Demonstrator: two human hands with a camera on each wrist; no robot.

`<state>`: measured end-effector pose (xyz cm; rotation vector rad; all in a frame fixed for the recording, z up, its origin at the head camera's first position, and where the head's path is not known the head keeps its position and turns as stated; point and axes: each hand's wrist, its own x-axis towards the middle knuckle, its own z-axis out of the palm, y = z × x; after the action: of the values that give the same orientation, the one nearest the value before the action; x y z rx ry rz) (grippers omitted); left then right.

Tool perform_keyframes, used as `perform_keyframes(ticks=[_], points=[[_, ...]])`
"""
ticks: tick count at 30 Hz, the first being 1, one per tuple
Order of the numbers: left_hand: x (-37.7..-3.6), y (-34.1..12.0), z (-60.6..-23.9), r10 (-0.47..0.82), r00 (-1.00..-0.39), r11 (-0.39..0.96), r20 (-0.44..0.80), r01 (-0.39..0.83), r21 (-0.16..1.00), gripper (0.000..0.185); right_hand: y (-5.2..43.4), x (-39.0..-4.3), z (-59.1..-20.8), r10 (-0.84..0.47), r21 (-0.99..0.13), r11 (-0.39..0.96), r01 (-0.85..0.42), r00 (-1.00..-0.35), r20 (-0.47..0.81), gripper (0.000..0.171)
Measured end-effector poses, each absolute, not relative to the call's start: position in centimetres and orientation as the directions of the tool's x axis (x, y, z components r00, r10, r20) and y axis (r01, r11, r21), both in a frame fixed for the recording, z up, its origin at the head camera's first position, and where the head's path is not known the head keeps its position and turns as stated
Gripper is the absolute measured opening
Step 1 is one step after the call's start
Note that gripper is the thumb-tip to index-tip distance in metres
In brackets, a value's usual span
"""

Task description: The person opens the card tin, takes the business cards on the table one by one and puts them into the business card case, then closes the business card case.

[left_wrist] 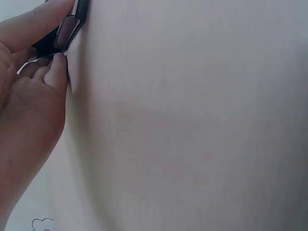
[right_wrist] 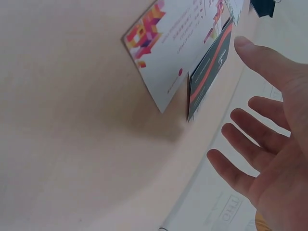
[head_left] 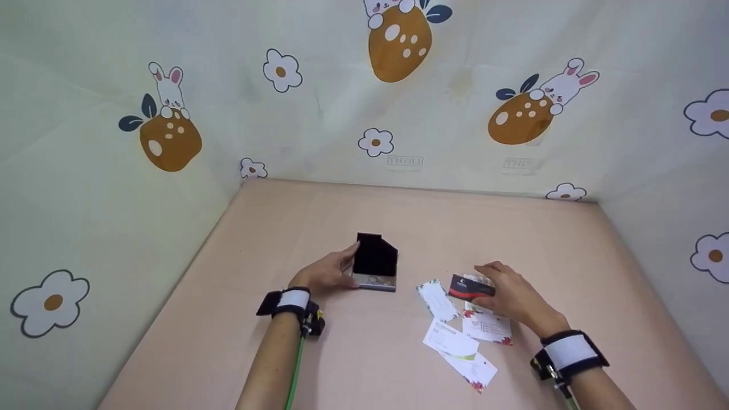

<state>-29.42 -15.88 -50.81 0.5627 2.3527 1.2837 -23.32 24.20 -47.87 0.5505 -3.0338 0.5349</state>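
Note:
My left hand [head_left: 327, 270] grips the left edge of a card case [head_left: 375, 256], which stands with its lid up and its black inside showing. In the left wrist view the thumb and fingers pinch the case [left_wrist: 68, 31] at the top left. My right hand [head_left: 515, 293] hovers over a black business card [head_left: 470, 287] with a red stripe. The right wrist view shows its fingers [right_wrist: 236, 168] spread and apart from that card. Beneath the dark card lies a white business card [head_left: 490, 329] with colourful corners.
More white business cards lie loosely overlapping nearby: one with a leafy border [head_left: 437, 300], one with a green edge [head_left: 451, 340] and one with a red corner [head_left: 475, 370]. A patterned cloth wall [head_left: 319, 114] bounds the pink tabletop [head_left: 296, 216] at the back and sides.

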Motion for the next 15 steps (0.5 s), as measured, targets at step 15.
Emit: perform_keyframes(ticks=[15], points=[[-29.5, -16.1, -50.9, 0.555, -0.822, 0.448, -0.127, 0.167, 0.878, 0.098, 25.6, -23.3, -49.0, -0.334, -0.354, 0.882, -0.311, -0.943, -0.002, 0.070]])
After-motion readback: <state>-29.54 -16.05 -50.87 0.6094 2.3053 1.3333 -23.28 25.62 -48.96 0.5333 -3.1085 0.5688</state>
